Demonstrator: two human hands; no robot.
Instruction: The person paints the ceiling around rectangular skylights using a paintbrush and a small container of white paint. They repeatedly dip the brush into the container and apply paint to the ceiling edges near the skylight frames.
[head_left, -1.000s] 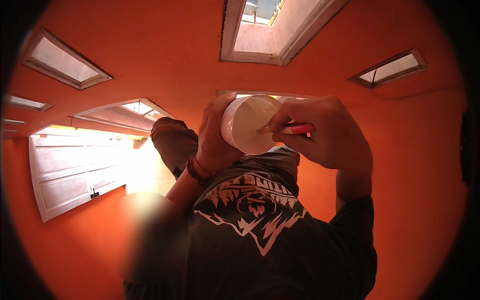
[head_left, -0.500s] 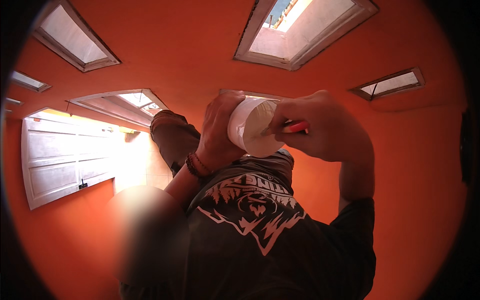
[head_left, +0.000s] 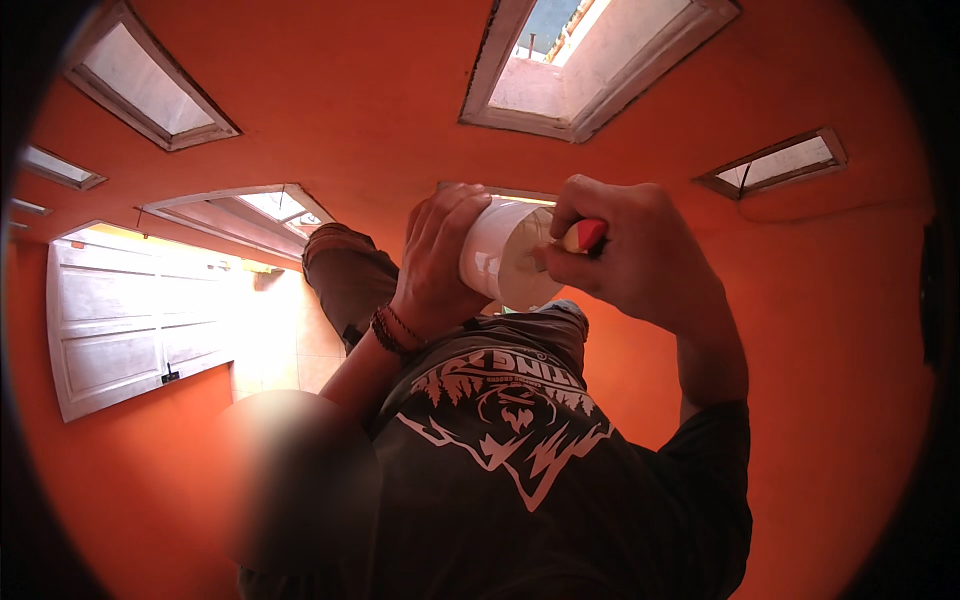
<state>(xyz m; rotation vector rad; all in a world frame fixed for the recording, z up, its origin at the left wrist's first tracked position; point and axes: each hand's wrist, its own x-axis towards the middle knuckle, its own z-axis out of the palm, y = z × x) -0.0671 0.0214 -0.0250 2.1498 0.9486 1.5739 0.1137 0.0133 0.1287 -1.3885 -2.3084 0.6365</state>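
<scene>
My left hand (head_left: 435, 255) is closed around the side of a white cylindrical tub (head_left: 486, 245). The tub is tilted, and its pale round face is turned to the right. My right hand (head_left: 640, 255) is closed on a short tool handle (head_left: 587, 236), cream-coloured with a red end. The fingers of this hand reach that pale face of the tub. The working end of the tool is hidden by the fingers, so its kind does not show.
A dark printed shirt (head_left: 520, 430) and trousered leg (head_left: 350, 275) lie close below the hands. Orange walls surround me, with several framed windows (head_left: 585, 70). At the left stands a white panelled door (head_left: 140, 320) beside a bright opening.
My right hand has turned, so the red end of the handle points more upward and shows its cream part. The tub has shifted slightly in my left hand's grip.
</scene>
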